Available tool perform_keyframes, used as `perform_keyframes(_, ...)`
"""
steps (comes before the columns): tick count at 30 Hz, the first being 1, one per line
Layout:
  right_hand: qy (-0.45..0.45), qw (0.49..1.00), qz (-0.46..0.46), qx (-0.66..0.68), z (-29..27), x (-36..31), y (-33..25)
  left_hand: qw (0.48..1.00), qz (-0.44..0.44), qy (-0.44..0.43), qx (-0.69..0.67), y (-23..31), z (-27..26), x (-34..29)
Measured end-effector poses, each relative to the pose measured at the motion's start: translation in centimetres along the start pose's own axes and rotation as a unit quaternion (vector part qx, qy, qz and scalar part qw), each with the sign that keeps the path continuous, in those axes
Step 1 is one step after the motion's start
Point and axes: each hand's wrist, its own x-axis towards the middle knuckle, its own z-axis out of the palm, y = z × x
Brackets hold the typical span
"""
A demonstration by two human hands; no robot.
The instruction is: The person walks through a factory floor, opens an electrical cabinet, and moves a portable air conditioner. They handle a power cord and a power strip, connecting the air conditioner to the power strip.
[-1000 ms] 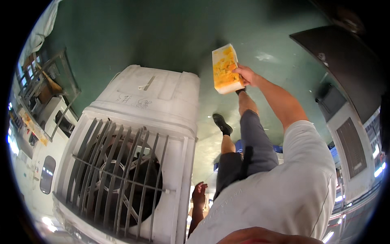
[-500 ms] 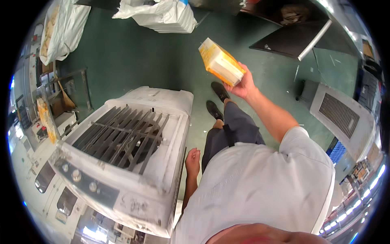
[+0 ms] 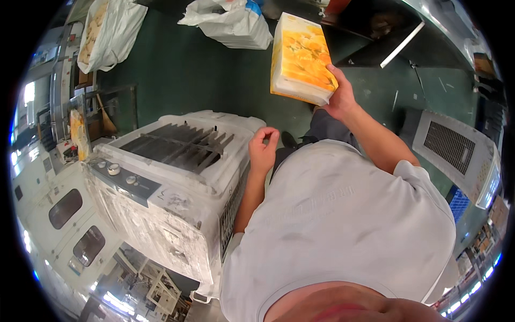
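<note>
My right hand (image 3: 341, 96) grips a pack of tissues (image 3: 304, 52) by its lower right corner. The pack is a block with yellow and orange flowers printed on its wrap and white along its lower end. It is held up in front of me, above the floor. My left hand (image 3: 263, 148) is raised beside the right edge of a large white air cooler (image 3: 161, 212). Its fingers curl toward the thumb, and nothing shows between them.
Dark slats (image 3: 177, 144) lie across the cooler's top. White woven sacks (image 3: 228, 24) stand ahead on the green floor (image 3: 171, 70). To the right are a grey unit with a grille (image 3: 449, 146) and a blue crate (image 3: 458, 204). A broom (image 3: 106, 115) leans at the left.
My right hand has raised the tissue pack and turned it so its flowered face shows. My left hand has risen from my side, its fingers curling. The view has shifted slightly.
</note>
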Motion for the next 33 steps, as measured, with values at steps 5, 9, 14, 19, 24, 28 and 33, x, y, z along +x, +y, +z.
perform_keyframes(5, -0.030, 0.998, -0.035, -0.051, 1.9, 3.8, -13.3, 0.987, 0.049, 0.013, -0.152, 14.8, 8.7, 14.2)
perform_keyframes(9, -0.069, 0.996, -0.045, -0.037, 3.9, 6.3, -23.7, 0.985, 0.039, 0.034, -0.164, 24.5, 15.2, 23.0)
perform_keyframes(14, -0.166, 0.968, -0.173, -0.070, 7.0, 10.7, -34.3, 0.988, -0.002, 0.059, -0.140, 30.4, 19.6, 33.1)
perform_keyframes(19, -0.167, 0.959, -0.212, -0.087, 11.3, 18.0, -40.9, 0.972, 0.038, 0.028, -0.230, 32.5, 19.3, 43.4)
perform_keyframes(24, -0.177, 0.964, -0.193, -0.056, 17.0, 27.9, -43.6, 0.969, 0.062, -0.019, -0.239, 33.4, 14.1, 55.1)
perform_keyframes(28, -0.196, 0.959, -0.202, -0.025, 24.7, 37.1, -45.1, 0.982, 0.119, -0.087, -0.122, 36.1, 6.7, 66.6)
perform_keyframes(33, -0.220, 0.951, -0.217, -0.026, 36.7, 45.3, -50.6, 0.929, 0.347, -0.112, -0.067, 44.0, -4.1, 81.2)
